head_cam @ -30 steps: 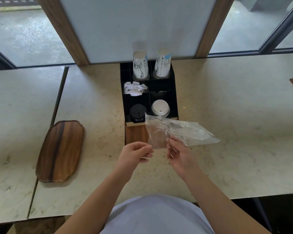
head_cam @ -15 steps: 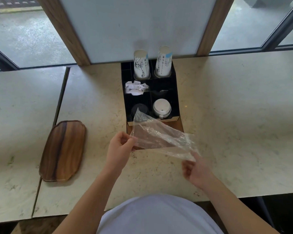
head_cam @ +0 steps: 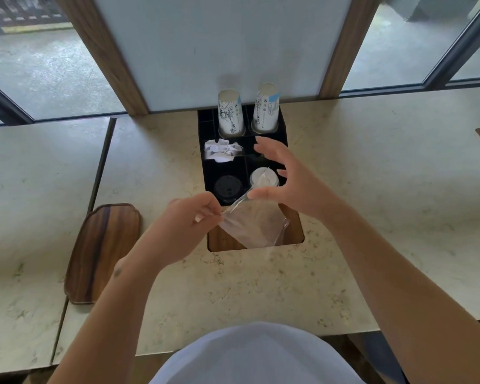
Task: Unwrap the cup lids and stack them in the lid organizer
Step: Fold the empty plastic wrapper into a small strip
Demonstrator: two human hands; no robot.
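Marble counter [head_cam: 372, 189]: left grip [head_cam: 189, 220] pinches wrapper [head_cam: 252, 225]; right grip [head_cam: 286, 178] spread above.

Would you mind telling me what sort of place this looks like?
Probably a café self-service counter. A black compartmented organizer is sunk into the pale stone counter, holding upturned stacks of printed paper cups and black and white cup lids, beside large windows.

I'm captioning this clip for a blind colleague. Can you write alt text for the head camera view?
A person's left hand pinches an empty clear plastic wrapper while the open right hand hovers over a black lid organizer holding white lids, black lids and paper cups.
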